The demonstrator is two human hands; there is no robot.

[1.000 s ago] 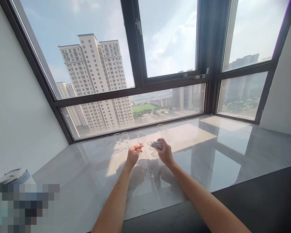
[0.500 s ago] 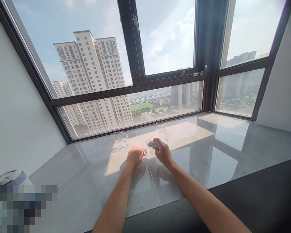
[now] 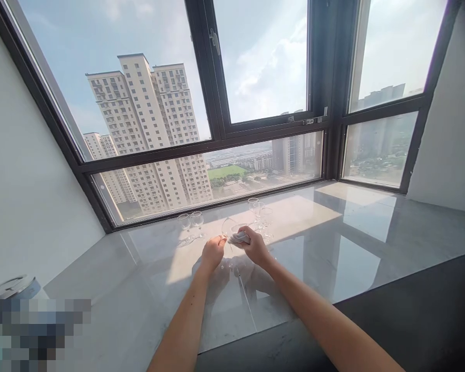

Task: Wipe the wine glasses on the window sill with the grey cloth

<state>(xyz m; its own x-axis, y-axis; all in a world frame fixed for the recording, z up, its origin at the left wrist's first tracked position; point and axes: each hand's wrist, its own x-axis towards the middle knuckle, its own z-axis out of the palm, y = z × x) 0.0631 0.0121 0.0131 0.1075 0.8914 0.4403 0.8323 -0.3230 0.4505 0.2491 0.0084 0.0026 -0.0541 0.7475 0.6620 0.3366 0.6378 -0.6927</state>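
My left hand (image 3: 213, 252) is closed, its fingers pinching a clear stemmed wine glass (image 3: 227, 225) that tilts over the sill. Much of the glass is hard to see against the bright stone. Wrapped in my right hand (image 3: 256, 247) is a folded whitish cloth (image 3: 239, 237), close against the glass; whether it touches the bowl or the stem I cannot tell. Two stemmed glasses (image 3: 197, 220) stand upright to the left, beyond my left hand. Behind my right hand stands a small group of similar glasses (image 3: 267, 215).
Glossy grey stone covers the wide window sill (image 3: 287, 274), with sunlit patches and reflections. Dark window frames (image 3: 217, 143) rise behind the glasses. At the lower left is a pale round container (image 3: 17, 287), partly covered by blurred blocks. The sill's front edge (image 3: 251, 335) runs below my forearms.
The glass has turned, and its bowl now shows above my left fingers. My right hand with the cloth has shifted slightly down and left, nearer the left hand.
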